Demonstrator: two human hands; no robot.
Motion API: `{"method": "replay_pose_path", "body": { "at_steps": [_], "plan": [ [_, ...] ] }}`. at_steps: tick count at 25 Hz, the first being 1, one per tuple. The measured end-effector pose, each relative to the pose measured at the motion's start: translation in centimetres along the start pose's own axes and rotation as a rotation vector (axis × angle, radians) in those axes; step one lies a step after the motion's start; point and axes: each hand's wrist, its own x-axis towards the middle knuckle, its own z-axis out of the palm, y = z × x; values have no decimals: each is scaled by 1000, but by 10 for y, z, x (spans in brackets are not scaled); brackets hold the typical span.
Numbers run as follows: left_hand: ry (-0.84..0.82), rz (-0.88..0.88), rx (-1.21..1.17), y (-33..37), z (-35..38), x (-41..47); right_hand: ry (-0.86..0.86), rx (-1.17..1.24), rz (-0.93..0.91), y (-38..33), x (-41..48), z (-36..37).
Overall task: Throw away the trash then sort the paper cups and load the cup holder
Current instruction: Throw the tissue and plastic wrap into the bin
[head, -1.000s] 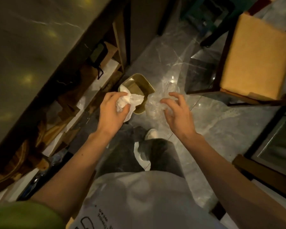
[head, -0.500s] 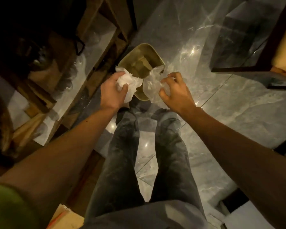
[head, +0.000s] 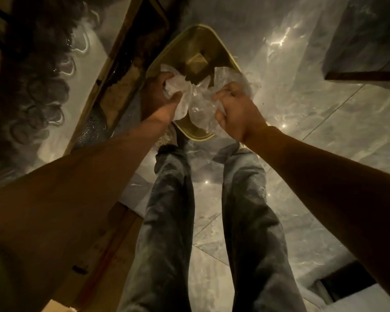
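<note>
Hands over the bin — left hand clutching crumpled tissue, right hand gripping clear plastic.

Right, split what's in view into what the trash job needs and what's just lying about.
Part of the job:
- left hand, gripping crumpled white paper
- right hand, gripping clear plastic wrap
- gold bin, open below both hands

Just lying about:
- wooden shelf unit
- marble floor

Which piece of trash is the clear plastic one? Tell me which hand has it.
The right hand holds the clear plastic wrap, see-through and glinting. The left hand grips the crumpled white tissue, which is opaque. Both are over the bin.
</note>
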Motion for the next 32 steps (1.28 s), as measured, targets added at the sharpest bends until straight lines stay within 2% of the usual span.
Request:
{"method": "replay_pose_path", "body": {
  "at_steps": [5,12,16,20,24,28,32],
  "plan": [
    [4,43,0,-21,24,28,4,-17,27,4,35,31],
    [6,119,156,-32,37,54,-32,-159,93,22,62,49],
    [-17,117,122,-31,35,55,-69,-102,89,18,61,44],
    [-11,101,50,-24,28,35,-38,-49,47,9,48,28],
    [-80,71,63,-12,10,6,-9,-52,-18,-1,21,4],
    [-216,176,39,13,-18,-37,34,-73,5,-13,-16,-32],
    [-168,339,215,46,-53,-83,90,-113,-20,-30,-64,-75]
  ]
}}
